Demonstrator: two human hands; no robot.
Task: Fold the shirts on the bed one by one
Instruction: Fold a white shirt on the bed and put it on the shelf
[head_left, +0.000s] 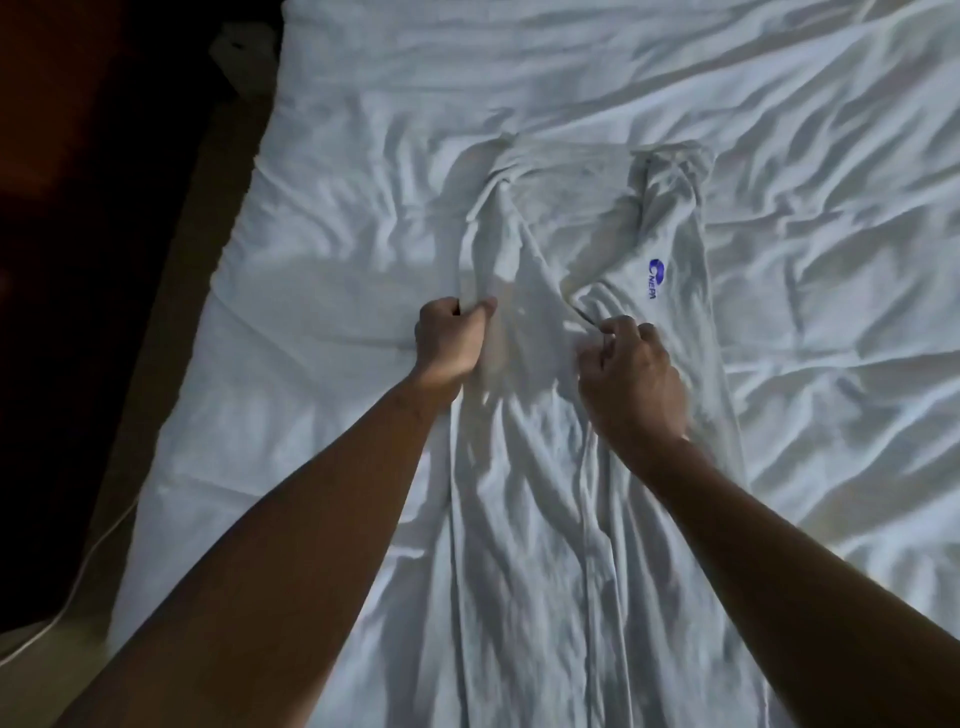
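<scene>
A white shirt (540, 467) with a small blue logo (657, 278) lies crumpled lengthwise on the white bed sheet (311, 291), its collar end far from me. My left hand (451, 340) grips a bunched fold at the shirt's left side. My right hand (631, 374) pinches the cloth by the neck opening, just below the logo. Both forearms reach over the lower part of the shirt. White on white makes the shirt's edges hard to trace.
The wrinkled sheet covers the bed to the right and far end. The bed's left edge (171, 405) runs diagonally, with dark floor beyond it. A thin pale cable (88, 566) lies along the floor beside the bed.
</scene>
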